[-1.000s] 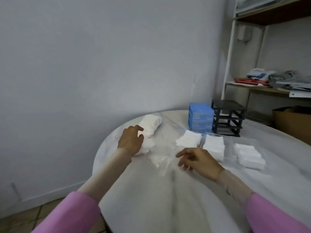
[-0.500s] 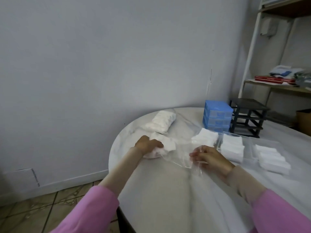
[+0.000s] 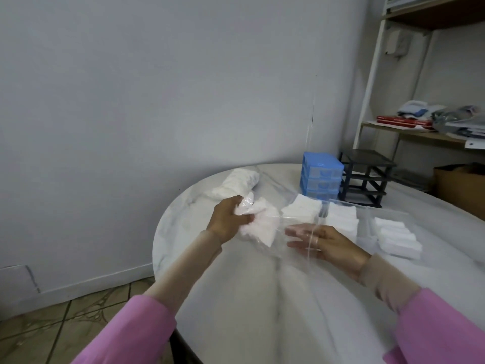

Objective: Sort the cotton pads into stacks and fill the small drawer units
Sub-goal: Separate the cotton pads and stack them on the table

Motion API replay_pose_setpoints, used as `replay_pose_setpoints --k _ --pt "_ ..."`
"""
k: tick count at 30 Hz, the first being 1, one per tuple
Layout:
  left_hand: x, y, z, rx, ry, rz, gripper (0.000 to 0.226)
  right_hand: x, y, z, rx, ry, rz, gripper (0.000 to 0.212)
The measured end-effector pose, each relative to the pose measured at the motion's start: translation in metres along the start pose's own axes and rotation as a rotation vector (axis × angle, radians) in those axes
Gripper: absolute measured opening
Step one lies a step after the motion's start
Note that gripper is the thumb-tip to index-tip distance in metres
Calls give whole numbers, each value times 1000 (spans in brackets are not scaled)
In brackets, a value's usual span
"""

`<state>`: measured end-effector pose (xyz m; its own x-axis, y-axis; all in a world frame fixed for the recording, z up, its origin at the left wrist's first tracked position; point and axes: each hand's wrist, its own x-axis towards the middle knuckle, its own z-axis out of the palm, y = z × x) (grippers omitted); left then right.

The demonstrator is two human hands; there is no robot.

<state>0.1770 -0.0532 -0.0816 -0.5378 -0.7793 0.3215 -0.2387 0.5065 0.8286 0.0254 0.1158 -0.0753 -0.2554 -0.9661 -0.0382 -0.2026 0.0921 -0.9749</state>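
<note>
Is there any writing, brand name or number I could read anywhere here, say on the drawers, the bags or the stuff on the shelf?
None can be read.
Blue drawer unit: no label visible.
Black drawer unit: no label visible.
Clear bag in the left hand: no print that shows.
Red books on the shelf: any lettering is too small and blurred.
Papers beside them: too blurred.

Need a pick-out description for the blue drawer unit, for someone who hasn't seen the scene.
Start at the round white marble table, then look to its far edge near the wall corner. Two small drawer units stand there side by side; the blue plastic drawer unit is the left one. Its neighbour, the black drawer frame, looks open and drawerless.
</note>
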Motion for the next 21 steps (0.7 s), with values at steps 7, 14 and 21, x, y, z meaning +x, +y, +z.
replay_pose_setpoints --k 7,14,21 --pt "0 -4 -2 86 -100 -88 41 -1 9 2 120 -39 -27 44" --pt "-2 0 3 -11 -199 -50 19 3 10 6 81 -28 -23 41" --pt "-7 4 10 -38 -252 -32 23 7 16 -1 113 45 9 35"
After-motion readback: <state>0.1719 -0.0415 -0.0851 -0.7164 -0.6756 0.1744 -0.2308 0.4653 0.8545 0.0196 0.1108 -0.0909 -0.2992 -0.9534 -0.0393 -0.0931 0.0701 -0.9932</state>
